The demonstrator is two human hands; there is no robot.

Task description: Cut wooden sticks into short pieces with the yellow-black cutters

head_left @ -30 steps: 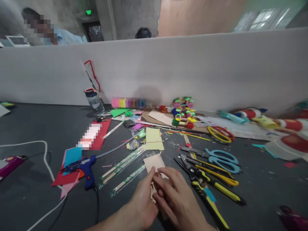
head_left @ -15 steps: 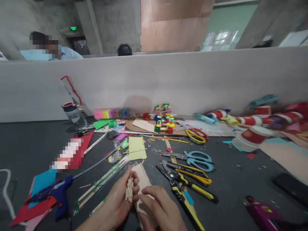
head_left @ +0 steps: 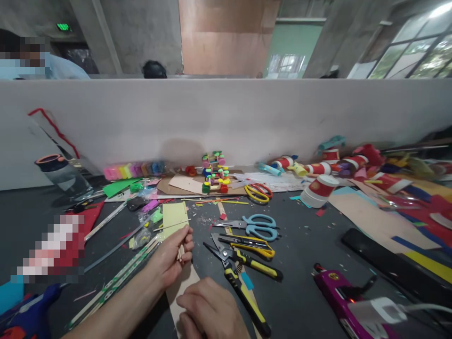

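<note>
Small cut wooden sticks (head_left: 181,253) show in the curled fingers of my left hand (head_left: 171,261), which is closed around them near the yellow-green paper (head_left: 173,213). Closer to me, my right hand (head_left: 213,306) has its fingers bent inward; whatever they grip is hidden. Under both hands lies a pale flat strip (head_left: 174,297). Just right of them are yellow-and-black cutting pliers (head_left: 243,287), a yellow utility knife (head_left: 252,242) and blue-handled scissors (head_left: 261,227). Green-marked packs of long sticks (head_left: 118,280) lie beside my left forearm.
A blue glue gun (head_left: 33,310) lies at the lower left, below a water bottle (head_left: 65,176). A small colourful model (head_left: 215,173) stands by the white partition (head_left: 240,113). To the right are a paper cup (head_left: 319,190), a black phone (head_left: 388,263) and a purple device (head_left: 335,292).
The view has swung right, so things on the table sit further left. My left hand has closed more over the sticks, and my right hand's fingers have curled in.
</note>
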